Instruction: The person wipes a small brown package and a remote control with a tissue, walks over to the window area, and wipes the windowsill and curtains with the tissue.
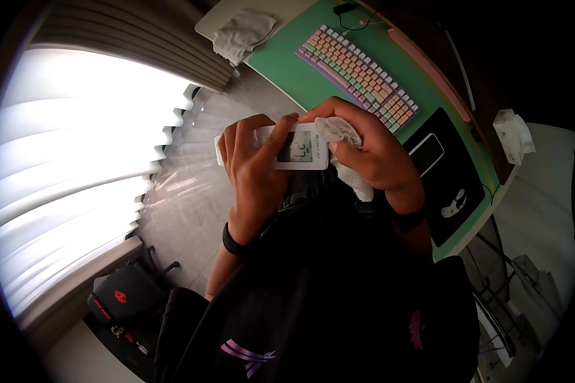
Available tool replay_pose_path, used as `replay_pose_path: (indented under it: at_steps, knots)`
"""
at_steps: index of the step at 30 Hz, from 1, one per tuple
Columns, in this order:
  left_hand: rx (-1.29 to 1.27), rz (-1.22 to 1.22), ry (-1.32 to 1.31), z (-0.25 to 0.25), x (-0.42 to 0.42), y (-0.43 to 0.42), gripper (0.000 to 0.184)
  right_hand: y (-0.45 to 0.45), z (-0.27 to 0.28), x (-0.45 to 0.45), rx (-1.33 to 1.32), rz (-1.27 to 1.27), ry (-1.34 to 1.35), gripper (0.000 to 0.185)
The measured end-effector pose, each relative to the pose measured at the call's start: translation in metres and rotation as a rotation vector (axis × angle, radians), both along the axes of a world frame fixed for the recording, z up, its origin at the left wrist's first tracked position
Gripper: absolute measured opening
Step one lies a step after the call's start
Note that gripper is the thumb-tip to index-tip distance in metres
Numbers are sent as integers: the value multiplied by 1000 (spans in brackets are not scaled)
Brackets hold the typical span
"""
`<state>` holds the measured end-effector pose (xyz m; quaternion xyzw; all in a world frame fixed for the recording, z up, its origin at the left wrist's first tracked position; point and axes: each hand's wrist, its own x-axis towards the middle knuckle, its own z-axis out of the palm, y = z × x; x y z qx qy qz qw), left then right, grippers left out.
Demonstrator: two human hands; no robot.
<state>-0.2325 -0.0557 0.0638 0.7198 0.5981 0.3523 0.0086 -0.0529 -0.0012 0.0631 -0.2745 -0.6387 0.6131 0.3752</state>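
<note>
A small white digital meter point(322, 152) with a grey LCD screen is held up in front of my body, its printed end pointing right. My left hand point(252, 156) is closed around the other end, with fingers lying across its front face. A crumpled white cloth point(340, 131) is bunched in my right hand point(380, 150). That hand pinches it against the right end of the meter, and part of the cloth hangs below the fingers. The digits on the screen are partly covered by a finger and hard to read.
On the green desk mat point(281, 48) lie a pastel keyboard point(357, 73) and another crumpled cloth point(244, 33). A black mouse pad point(437, 185) carries a white phone point(426, 154) and a mouse point(454, 203). A tissue pack point(512, 137) stands beyond. A black bag point(128, 292) sits lower left, below the bright window.
</note>
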Motion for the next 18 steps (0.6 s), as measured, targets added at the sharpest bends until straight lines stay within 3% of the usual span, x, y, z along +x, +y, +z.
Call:
replay_pose_path:
  at_steps: [4,7,10,18]
  knots:
    - [-26,-15,-7,2,0,0,47,-1,4,0,-75,12,-43,33]
    - [-105,-41,-256,-2,3,-2,46,-1,5,0,-192,61,-70,40]
    - [-111,-56,-327,-6,4,-2,46,-2,13,-3,-219,70,20,41]
    - [-48,-25,-206,-4,2,-1,46,-1,15,-1,-189,111,-61,44]
